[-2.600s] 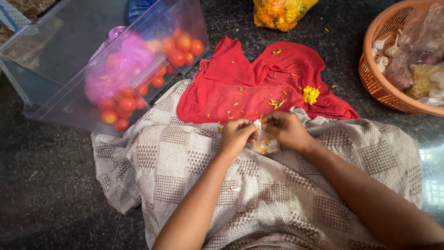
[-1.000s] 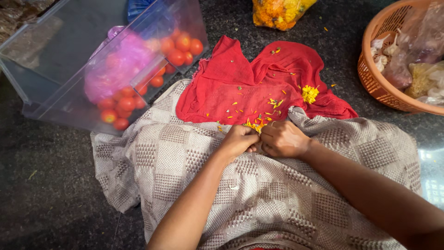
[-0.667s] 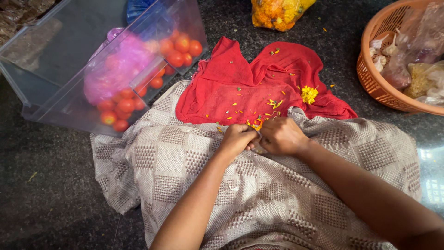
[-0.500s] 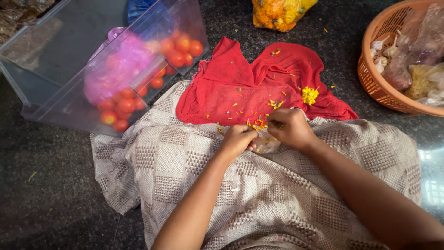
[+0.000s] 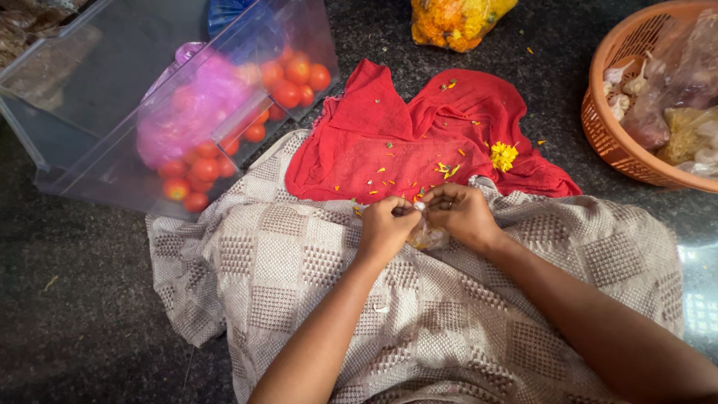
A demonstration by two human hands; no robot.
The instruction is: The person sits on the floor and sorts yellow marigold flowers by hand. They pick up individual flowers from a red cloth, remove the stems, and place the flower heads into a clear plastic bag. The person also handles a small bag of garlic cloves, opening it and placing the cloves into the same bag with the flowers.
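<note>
Under both your hands there's that big beige-and-brown checked woven cloth (image 5: pixel 284 262) spread over the dark speckled stone floor (image 5: pixel 75 299), and your forearms run up across it. Up and to the left of your hands sits the clear plastic drawer-style bin (image 5: pixel 97 82) with a pink plastic bag (image 5: pixel 191 105) and a bunch of small red tomatoes (image 5: pixel 288 78) inside. Just beyond your knuckles is the crumpled red cloth (image 5: pixel 374 142), dotted with yellow and orange petal bits, with a yellow marigold head (image 5: pixel 503 155) lying on it past your right hand. Far off to the right there's the orange plastic mesh basket (image 5: pixel 609 142) stuffed with clear bags, and further out beyond your hands a clear bag of orange and yellow flowers (image 5: pixel 452 21). Your left hand (image 5: pixel 387 224) and right hand (image 5: pixel 464 213) are close together, fingers curled and pinching the top of a small clear plastic bag (image 5: pixel 428 236) holding yellow bits; it hangs between and just below both hands, resting against the checked cloth.
</note>
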